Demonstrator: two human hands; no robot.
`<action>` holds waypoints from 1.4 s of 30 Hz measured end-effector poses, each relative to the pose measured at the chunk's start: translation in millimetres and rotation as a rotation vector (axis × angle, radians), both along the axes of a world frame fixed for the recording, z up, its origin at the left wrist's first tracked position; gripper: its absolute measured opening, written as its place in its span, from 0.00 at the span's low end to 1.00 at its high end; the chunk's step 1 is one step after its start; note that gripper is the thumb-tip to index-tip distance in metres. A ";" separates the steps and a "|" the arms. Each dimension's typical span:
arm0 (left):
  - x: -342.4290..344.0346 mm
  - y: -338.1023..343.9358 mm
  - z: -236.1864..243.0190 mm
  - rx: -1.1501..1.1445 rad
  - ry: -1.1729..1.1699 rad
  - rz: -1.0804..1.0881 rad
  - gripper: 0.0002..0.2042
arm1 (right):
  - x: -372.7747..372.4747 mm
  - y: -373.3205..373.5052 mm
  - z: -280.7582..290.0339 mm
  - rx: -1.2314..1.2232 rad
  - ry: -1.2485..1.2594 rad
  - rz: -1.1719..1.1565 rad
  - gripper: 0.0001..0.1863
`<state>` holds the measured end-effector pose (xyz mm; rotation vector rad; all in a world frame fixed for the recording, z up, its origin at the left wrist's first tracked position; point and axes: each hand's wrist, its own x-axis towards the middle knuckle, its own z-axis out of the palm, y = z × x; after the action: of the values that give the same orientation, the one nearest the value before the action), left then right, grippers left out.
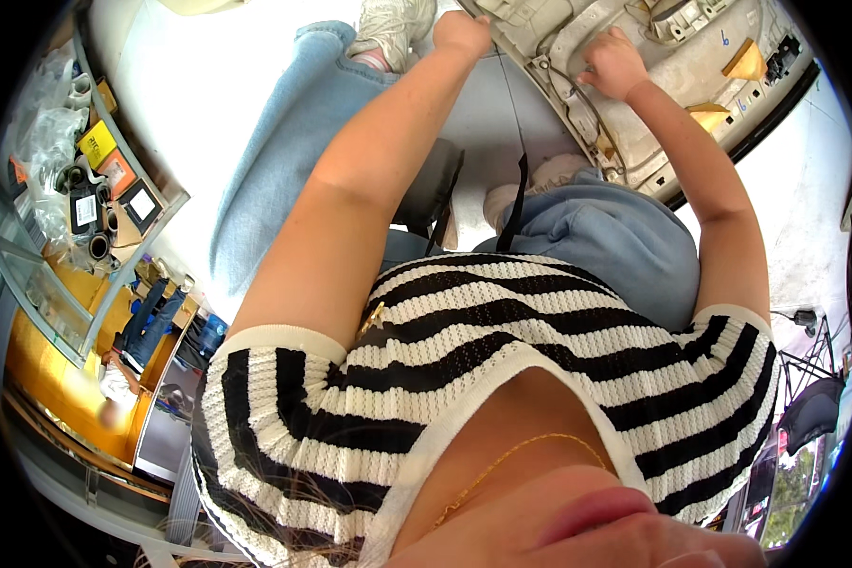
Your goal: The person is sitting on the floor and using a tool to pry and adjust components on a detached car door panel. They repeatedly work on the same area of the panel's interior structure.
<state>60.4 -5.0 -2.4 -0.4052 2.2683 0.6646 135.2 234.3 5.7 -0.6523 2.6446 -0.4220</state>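
A large off-white car door panel (587, 38) lies at the top right, its inner side showing with ribs, dark wiring and metal brackets. My left hand (462, 35) is closed by the panel's left edge, with its fingertips curled toward that edge. What it grips, if anything, is hidden. Over the panel's inner side, my right hand (616, 64) has curled fingers, close to a dark cable (570, 90) running along the panel. Nothing I can name shows in its grasp. Yellow-brown foam pads (745, 62) sit on the panel to the right of that hand.
My knees in light blue jeans (293, 123) spread on either side, with a shoe (394, 28) near my left hand. A glass display case (52, 293) with boxes and plastic wrap stands at the left. Another person (133, 350) is farther off there. A folding chair (812, 417) is at the right.
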 end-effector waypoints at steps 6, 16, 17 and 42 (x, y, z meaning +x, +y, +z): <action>0.0 1.1 4.5 0.008 -0.020 0.046 0.14 | -34.1 -27.8 -6.2 -0.025 -0.045 0.468 0.11; 0.5 1.8 5.1 -0.001 -0.049 0.050 0.15 | -0.1 2.3 -6.7 0.065 -0.246 -0.124 0.13; 1.3 1.1 5.5 0.002 -0.042 0.044 0.15 | -0.5 1.4 -3.7 0.080 -0.247 -0.130 0.13; 0.5 2.3 1.7 -0.022 -0.052 0.005 0.15 | 11.8 -1.1 -7.2 0.283 -0.348 -0.272 0.17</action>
<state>60.9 -2.6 -0.7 -0.4343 2.2275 0.6247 147.0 233.3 -1.5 -0.1162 2.3953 -0.2042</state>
